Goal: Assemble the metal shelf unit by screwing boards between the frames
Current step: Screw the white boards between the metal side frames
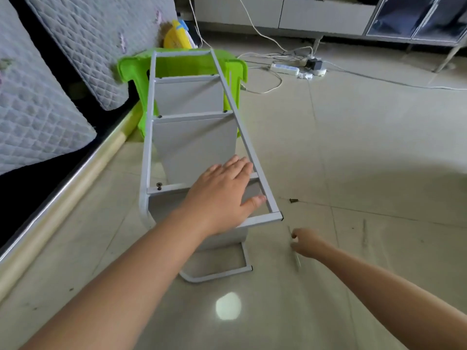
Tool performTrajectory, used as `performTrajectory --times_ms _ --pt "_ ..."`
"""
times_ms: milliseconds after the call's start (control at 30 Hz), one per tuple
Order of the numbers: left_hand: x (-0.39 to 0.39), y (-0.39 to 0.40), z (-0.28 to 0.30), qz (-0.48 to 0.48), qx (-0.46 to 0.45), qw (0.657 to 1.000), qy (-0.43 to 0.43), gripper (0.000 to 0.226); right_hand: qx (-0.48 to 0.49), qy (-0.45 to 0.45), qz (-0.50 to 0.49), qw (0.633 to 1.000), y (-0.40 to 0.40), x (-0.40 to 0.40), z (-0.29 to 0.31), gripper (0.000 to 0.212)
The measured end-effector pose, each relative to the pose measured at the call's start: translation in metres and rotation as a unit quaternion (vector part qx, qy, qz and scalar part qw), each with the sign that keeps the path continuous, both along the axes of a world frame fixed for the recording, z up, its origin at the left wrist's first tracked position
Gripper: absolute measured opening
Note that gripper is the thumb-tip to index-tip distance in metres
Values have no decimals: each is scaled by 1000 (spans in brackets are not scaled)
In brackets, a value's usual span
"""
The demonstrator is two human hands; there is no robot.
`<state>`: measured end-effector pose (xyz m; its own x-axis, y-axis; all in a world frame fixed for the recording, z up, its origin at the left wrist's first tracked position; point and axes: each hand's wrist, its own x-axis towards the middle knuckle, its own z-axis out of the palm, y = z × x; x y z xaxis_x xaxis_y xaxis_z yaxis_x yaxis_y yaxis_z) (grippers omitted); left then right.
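The white metal shelf unit [151,137] lies on its side on the tiled floor, with its far end propped on a green plastic stool [235,69]. Grey boards [194,145] stand between its two frames. My left hand [225,193] rests flat, fingers straight, on the upper frame's near rung. A dark screw [159,185] sticks up from that rung at its left end. My right hand [304,242] is down on the floor to the right of the shelf, and its fingertips pinch a thin metal tool [297,261] lying there. A loose screw [293,200] lies on the floor beyond it.
A quilted mattress [38,109] and a bed rail [65,198] run along the left. A yellow object [177,39] sits behind the stool. A power strip [285,69] with white cables lies at the back, in front of a low cabinet [328,13].
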<state>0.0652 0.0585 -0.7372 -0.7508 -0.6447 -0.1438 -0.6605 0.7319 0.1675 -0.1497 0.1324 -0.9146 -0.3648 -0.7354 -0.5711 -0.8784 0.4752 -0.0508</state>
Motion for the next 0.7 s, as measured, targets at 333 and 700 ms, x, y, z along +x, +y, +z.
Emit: performTrajectory --times_ms 333,700 --pt "2 0 -1 4 -13 1000 11 68 -26 23 -46 998 9 9 -26 29" --pt "23 -3 10 56 -45 997 -40 68 -495 -205 -240 810 -43 15 123 6"
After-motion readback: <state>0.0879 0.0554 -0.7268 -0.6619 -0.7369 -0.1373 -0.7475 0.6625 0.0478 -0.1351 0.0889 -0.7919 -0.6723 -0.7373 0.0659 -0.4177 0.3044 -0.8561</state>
